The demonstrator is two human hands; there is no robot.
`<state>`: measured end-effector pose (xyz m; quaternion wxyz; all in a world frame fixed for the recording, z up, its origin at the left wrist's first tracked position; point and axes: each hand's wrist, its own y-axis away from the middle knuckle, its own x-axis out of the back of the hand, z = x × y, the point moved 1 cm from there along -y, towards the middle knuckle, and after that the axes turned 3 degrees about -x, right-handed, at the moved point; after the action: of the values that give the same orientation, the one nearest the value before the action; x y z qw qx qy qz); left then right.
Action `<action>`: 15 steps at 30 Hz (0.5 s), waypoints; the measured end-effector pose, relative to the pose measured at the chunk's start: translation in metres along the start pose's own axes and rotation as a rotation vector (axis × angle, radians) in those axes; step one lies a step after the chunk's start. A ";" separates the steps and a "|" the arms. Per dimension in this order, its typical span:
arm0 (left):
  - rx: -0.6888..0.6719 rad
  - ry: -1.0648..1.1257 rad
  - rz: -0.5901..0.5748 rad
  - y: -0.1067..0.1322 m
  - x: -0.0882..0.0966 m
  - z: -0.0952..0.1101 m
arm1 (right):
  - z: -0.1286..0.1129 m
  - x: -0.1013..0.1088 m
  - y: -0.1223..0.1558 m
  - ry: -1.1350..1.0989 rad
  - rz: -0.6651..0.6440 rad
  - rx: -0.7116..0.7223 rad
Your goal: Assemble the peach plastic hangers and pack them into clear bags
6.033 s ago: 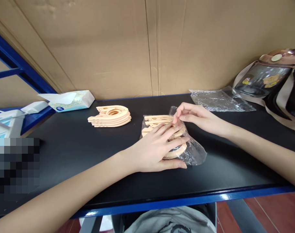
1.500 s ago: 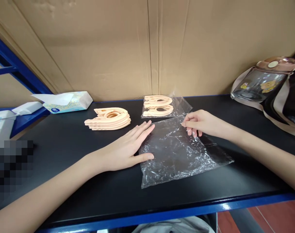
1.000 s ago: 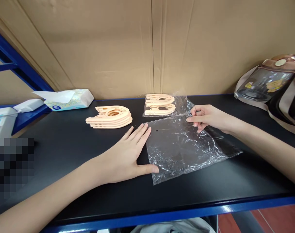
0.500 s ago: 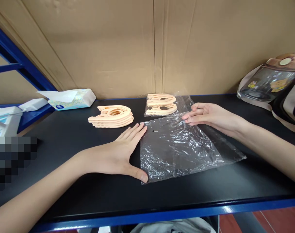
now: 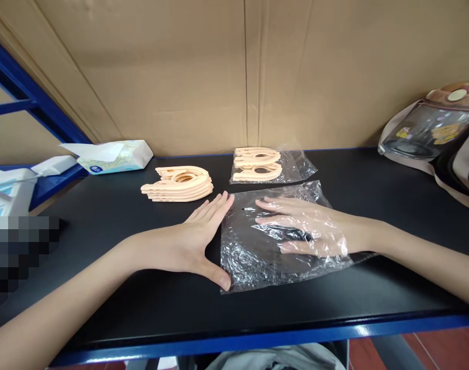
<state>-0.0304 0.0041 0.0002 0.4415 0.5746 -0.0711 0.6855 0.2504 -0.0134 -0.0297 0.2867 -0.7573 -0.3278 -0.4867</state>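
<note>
Presses the left hand (image 5: 188,241) flat and open against the left edge of the clear plastic bag (image 5: 250,264), with the thumb on the near corner and the fingertips beside the far corner. Holds the right hand (image 5: 315,234) under the clear film, inside the bag as it seems, with the fingers (image 5: 269,205) spread wide and gripping nothing. Find the bag flat in the middle of the black worktop (image 5: 103,231), just in front of a sealed pack of hangers (image 5: 257,164); see a loose stack of hangers (image 5: 178,183) to the left of that pack, apart from both hands. To do this well, probably best to press the left thumb firmly so the thin film does not slide on the smooth surface. Spread the right fingers slowly and push toward the closed end, to part the two layers without tearing. Note the blue rim of the worktop. Behind it, see a cardboard wall (image 5: 180,77); at the left, a blue frame (image 5: 34,97) and a tissue pack (image 5: 114,155); at the far right, a dark bottle (image 5: 431,123).
</note>
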 end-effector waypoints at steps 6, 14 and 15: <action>-0.038 0.005 0.004 0.001 0.001 -0.004 | -0.013 0.000 0.000 0.029 -0.046 -0.091; -0.012 0.009 -0.004 0.001 0.003 -0.008 | -0.012 -0.002 0.000 -0.005 -0.039 -0.116; -0.012 0.007 -0.001 0.002 0.003 -0.009 | -0.010 0.000 0.001 -0.013 -0.044 -0.128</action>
<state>-0.0380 0.0100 0.0007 0.4454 0.5698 -0.0733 0.6867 0.2452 -0.0218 -0.0263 0.2248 -0.7700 -0.3144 -0.5077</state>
